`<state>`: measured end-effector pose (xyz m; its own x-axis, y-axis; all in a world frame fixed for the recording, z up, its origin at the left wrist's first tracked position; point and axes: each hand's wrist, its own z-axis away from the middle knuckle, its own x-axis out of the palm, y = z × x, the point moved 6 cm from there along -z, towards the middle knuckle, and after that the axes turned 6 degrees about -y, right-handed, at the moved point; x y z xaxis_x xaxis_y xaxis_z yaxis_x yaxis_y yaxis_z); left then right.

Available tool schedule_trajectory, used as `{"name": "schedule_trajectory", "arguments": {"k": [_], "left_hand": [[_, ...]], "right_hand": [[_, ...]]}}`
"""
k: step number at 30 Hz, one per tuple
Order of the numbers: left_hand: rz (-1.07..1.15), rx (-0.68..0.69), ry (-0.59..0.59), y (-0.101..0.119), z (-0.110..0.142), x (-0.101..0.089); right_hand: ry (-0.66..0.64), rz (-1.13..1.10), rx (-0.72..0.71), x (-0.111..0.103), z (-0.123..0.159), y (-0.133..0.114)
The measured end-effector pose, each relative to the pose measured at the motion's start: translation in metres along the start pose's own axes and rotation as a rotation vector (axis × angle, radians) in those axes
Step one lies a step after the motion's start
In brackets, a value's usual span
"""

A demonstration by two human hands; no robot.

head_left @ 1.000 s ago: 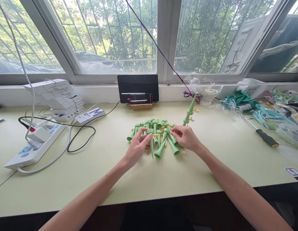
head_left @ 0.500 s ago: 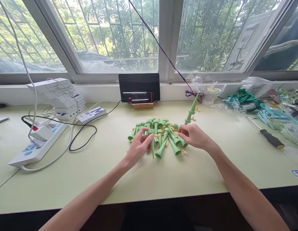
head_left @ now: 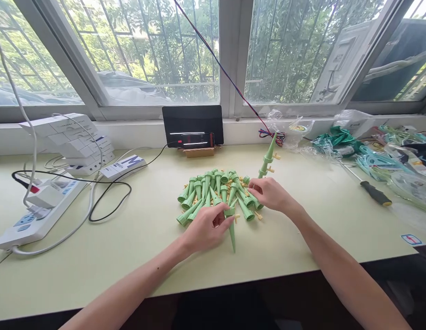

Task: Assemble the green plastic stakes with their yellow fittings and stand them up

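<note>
Windows (head_left: 140,50) fill the back, pale bench (head_left: 123,247) below. Pile of green spikes (head_left: 218,181) mid-bench, yellow bits (head_left: 258,215) mixed in. Right hand (head_left: 272,196) at pile's right edge, fingers bunched; can't tell if they grip anything. Left hand (head_left: 206,229) at the near side. Stack of spikes (head_left: 268,158) tilts up behind right hand, base hidden. Single spike (head_left: 232,238): left fingers pinch its top, tip down. Yellow peg (head_left: 236,217) juts from its side.

Both bare forearms (head_left: 139,279) reach forward and inward. The left hand (head_left: 206,228) is the nearer one, its thumb and index finger in a pinching grip. The right hand (head_left: 270,194) is farther forward, fingers curled.
</note>
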<state>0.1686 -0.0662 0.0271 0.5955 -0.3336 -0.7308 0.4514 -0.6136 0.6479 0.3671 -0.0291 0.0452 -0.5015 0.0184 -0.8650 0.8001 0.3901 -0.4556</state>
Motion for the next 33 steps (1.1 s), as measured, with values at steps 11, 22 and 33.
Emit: {"name": "schedule_trajectory", "arguments": {"k": [11, 22, 33], "left_hand": [[-0.309, 0.018, -0.001, 0.003, -0.002, 0.004], [-0.279, 0.032, 0.051, -0.002, -0.003, -0.004], [-0.168, 0.008, 0.247, -0.016, -0.006, -0.031]], "right_hand": [[0.042, -0.029, 0.01, 0.003, -0.002, 0.001], [0.044, -0.027, -0.01, 0.008, -0.004, 0.004], [0.05, -0.069, 0.013, -0.005, -0.005, 0.002]]}}
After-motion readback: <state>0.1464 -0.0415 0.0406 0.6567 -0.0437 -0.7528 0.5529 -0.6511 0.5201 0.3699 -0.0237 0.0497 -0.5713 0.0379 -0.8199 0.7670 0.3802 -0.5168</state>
